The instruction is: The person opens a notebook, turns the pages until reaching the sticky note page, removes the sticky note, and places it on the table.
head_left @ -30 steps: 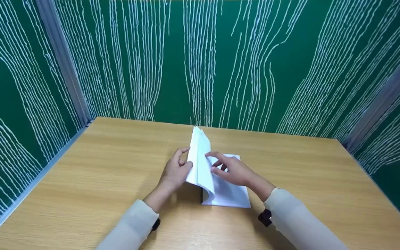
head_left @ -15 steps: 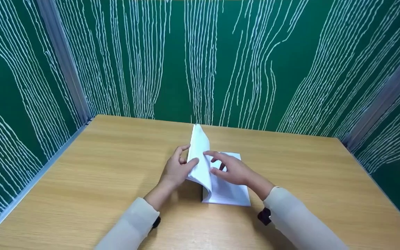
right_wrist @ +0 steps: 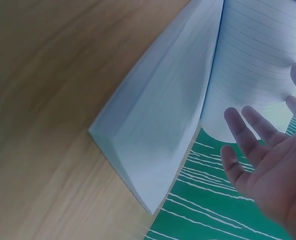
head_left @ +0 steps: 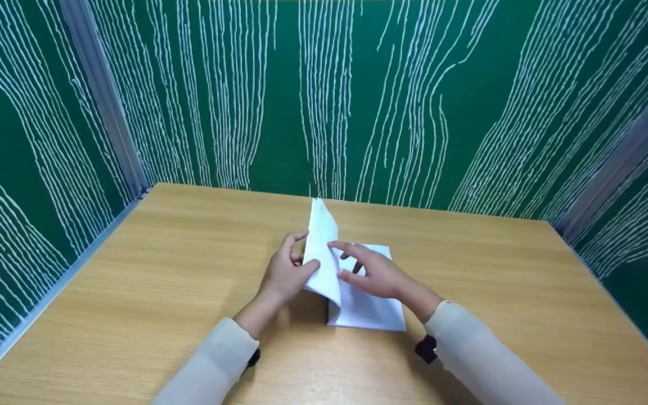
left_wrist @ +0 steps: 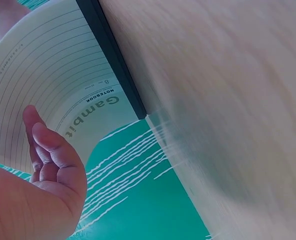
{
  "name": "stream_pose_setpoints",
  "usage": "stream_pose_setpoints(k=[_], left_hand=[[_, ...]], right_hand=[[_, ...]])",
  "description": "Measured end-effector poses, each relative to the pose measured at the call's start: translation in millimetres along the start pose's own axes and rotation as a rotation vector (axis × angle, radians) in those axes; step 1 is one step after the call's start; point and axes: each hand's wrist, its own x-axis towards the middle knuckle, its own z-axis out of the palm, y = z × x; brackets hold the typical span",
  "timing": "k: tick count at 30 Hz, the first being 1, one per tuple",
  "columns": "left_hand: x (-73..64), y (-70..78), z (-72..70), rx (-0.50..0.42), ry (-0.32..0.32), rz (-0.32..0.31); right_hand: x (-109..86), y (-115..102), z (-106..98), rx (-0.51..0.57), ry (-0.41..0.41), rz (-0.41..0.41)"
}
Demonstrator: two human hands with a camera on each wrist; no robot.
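A notebook stands part open on the table. Its flat pages [head_left: 372, 309] lie on the right, while a raised bundle of pages [head_left: 320, 236] curves up from the spine. Printed on the cover [left_wrist: 53, 75] in the left wrist view are ruled lines and the words "Gambit NOTEBOOK". My left hand [head_left: 286, 274] grips the raised bundle at its left edge, thumb over the page and fingers behind on the cover. My right hand [head_left: 379, 275] touches the raised page with index fingertip and thumb. Its other fingers [right_wrist: 240, 127] are loosely bent, apart from the paper in the right wrist view.
The wooden table [head_left: 161, 270] extends around the notebook. Green panels [head_left: 279, 112] with wavy white lines rise behind and at both sides, joined by grey posts [head_left: 102, 95]. A dark wrist device [head_left: 427, 350] sits under the right sleeve.
The left thumb has shifted right, farther over the raised pages. A separate leaf edge that showed along the bundle now lies against it. The right hand stays nearly in place.
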Motion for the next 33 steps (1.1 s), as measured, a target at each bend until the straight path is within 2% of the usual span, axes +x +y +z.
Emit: stream_pose_setpoints(k=[4, 7, 12, 16, 20, 24, 33], left_hand=[[-0.2, 0.5, -0.1, -0.004, 0.002, -0.001], [0.2, 1.1, -0.2, -0.009, 0.004, -0.014], [0.8, 1.4, -0.2, -0.002, 0.006, 0.003], [1.0, 0.4, -0.2, 0.0, 0.005, 0.006], [0.5, -0.2, -0.1, 0.0, 0.009, -0.002], [0.4, -0.6, -0.1, -0.003, 0.008, -0.008], [0.9, -1.5, -0.1, -0.011, 0.005, -0.026]], right_hand=[[0.4, 3, 0, -0.001, 0.036, 0.002], [1.9, 8, -1, -0.017, 0.107, 0.011], [3.5, 21, -6, -0.093, 0.233, 0.037], [1.8, 33, -10, -0.17, 0.266, 0.098], [-0.8, 44, -13, -0.231, 0.251, 0.179], [-2.7, 51, -16, -0.261, 0.201, 0.26], [-4.3, 60, -13, -0.294, 0.071, 0.364]])
